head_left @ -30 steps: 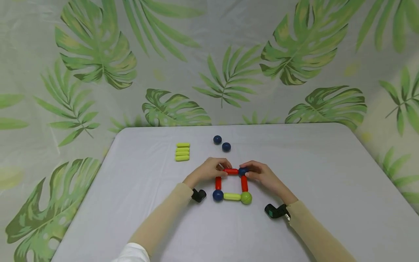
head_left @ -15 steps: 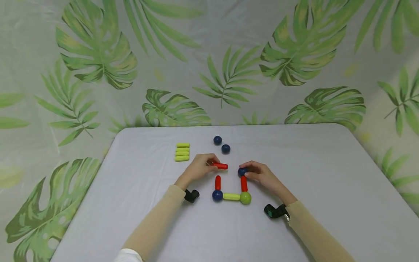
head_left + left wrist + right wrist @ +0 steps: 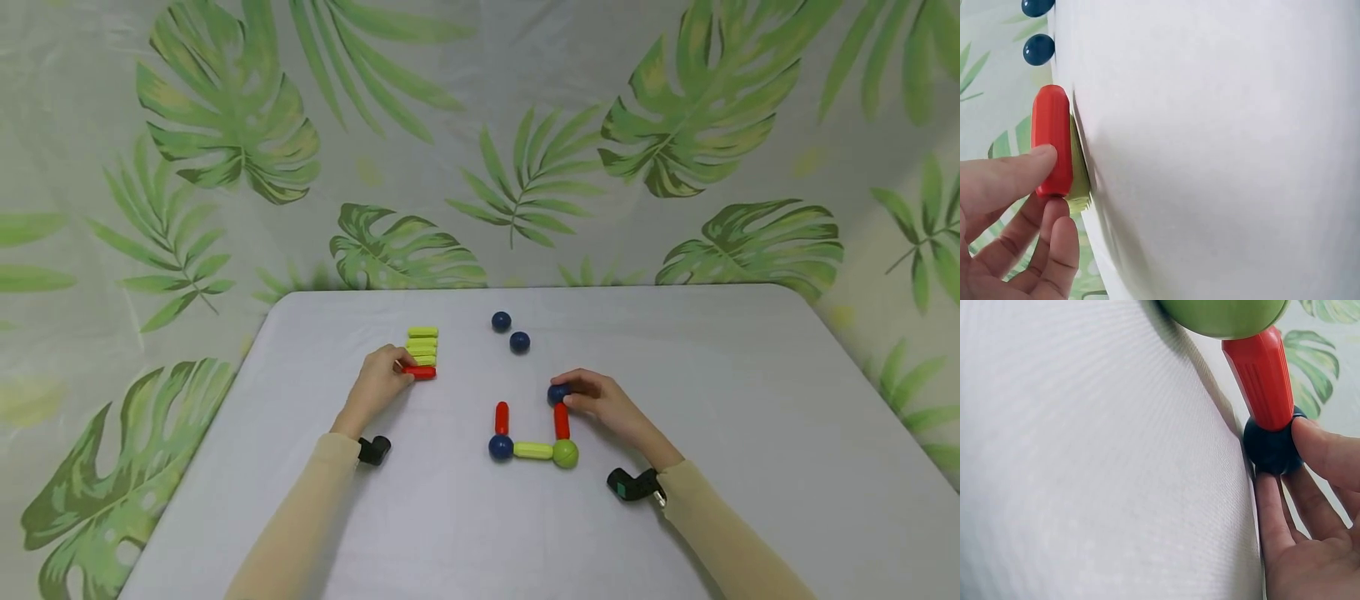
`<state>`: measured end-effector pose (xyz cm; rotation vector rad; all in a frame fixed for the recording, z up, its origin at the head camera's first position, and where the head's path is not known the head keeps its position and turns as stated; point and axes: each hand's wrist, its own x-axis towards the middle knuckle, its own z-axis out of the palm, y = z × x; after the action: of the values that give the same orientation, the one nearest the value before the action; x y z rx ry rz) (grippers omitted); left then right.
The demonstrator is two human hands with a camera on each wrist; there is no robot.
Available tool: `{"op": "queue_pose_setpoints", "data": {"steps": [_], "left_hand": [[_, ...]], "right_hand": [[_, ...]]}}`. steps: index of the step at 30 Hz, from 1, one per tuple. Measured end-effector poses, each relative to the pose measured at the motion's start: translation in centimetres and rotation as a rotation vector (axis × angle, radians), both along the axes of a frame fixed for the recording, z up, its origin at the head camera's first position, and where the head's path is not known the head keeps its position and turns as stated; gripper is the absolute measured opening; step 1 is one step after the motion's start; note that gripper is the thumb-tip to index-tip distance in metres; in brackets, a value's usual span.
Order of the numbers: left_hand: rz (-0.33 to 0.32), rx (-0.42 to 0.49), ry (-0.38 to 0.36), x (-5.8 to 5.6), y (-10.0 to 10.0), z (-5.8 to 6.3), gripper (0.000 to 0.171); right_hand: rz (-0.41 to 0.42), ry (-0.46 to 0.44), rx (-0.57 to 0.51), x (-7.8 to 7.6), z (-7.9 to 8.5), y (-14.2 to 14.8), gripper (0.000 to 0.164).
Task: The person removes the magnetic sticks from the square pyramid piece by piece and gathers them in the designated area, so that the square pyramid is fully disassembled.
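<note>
My left hand (image 3: pixel 377 383) pinches a red rod (image 3: pixel 1052 140) between thumb and fingers, right at the near end of a row of yellow-green rods (image 3: pixel 422 343). In the left wrist view the red rod partly hides that row. On the right, my right hand (image 3: pixel 609 408) grips a dark blue ball (image 3: pixel 1272 445) joined to an upright-lying red rod (image 3: pixel 562 422). That rod meets a green ball (image 3: pixel 566 453), from which a yellow-green rod (image 3: pixel 533 451) runs to another blue ball (image 3: pixel 501 447). A further red rod (image 3: pixel 502 418) extends from this ball, making a U shape.
Two loose dark blue balls, a far one (image 3: pixel 501 321) and a nearer one (image 3: pixel 520 342), lie beyond the U shape. A white cloth (image 3: pixel 465 533) covers the table, with a leaf-patterned backdrop (image 3: pixel 525 83) behind its far edge. A small black camera sits on each wrist.
The left hand has pulled the far red rod out of the square and carried it left to the yellow-green row. The right hand stays on its blue ball.
</note>
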<state>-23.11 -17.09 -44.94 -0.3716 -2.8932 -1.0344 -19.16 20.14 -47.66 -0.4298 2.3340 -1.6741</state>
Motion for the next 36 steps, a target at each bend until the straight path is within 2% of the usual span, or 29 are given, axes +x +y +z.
{"op": "queue_pose_setpoints", "data": {"steps": [5,10,14,16,18,21,23,25,27,29,32,36], "left_hand": [[0.028,-0.013,-0.016,-0.4,-0.1,-0.2,0.015],[0.023,-0.033,-0.033,-0.7,-0.1,-0.2,0.015],[0.021,-0.038,-0.018,-0.5,0.1,0.0,0.019],[-0.03,0.01,-0.006,-0.3,0.6,0.2,0.02],[-0.134,0.078,-0.022,0.0,1.4,0.3,0.02],[-0.354,0.167,-0.158,0.8,3.3,0.4,0.023],[-0.48,0.166,-0.275,1.4,4.9,0.3,0.029],[-0.559,0.156,-0.366,2.0,6.5,0.3,0.033],[-0.588,0.143,-0.386,2.3,7.6,0.2,0.032],[-0.578,0.152,-0.37,2.4,8.4,0.2,0.028],[-0.545,0.178,-0.35,2.3,8.7,0.3,0.022],[-0.567,0.23,-0.388,1.9,8.8,0.3,0.019]], "right_hand": [[0.006,0.008,0.003,0.0,0.0,0.0,0.032],[0.003,0.008,0.0,0.0,-0.1,0.0,0.032],[0.003,0.006,0.004,0.0,-0.1,0.0,0.032],[0.003,0.004,0.002,0.0,-0.1,0.0,0.032],[0.002,0.002,0.001,0.0,-0.1,0.0,0.032],[0.001,0.002,0.002,0.0,-0.1,0.0,0.032],[0.0,0.0,0.005,-0.1,-0.1,0.1,0.032],[-0.001,0.0,0.007,-0.1,-0.1,0.1,0.032],[-0.001,-0.002,0.011,-0.1,-0.1,0.0,0.032],[-0.002,-0.003,0.014,-0.1,-0.1,-0.1,0.032],[-0.004,-0.006,0.015,-0.1,-0.1,-0.1,0.032],[-0.008,-0.002,0.009,-0.2,-0.3,0.0,0.031]]}}
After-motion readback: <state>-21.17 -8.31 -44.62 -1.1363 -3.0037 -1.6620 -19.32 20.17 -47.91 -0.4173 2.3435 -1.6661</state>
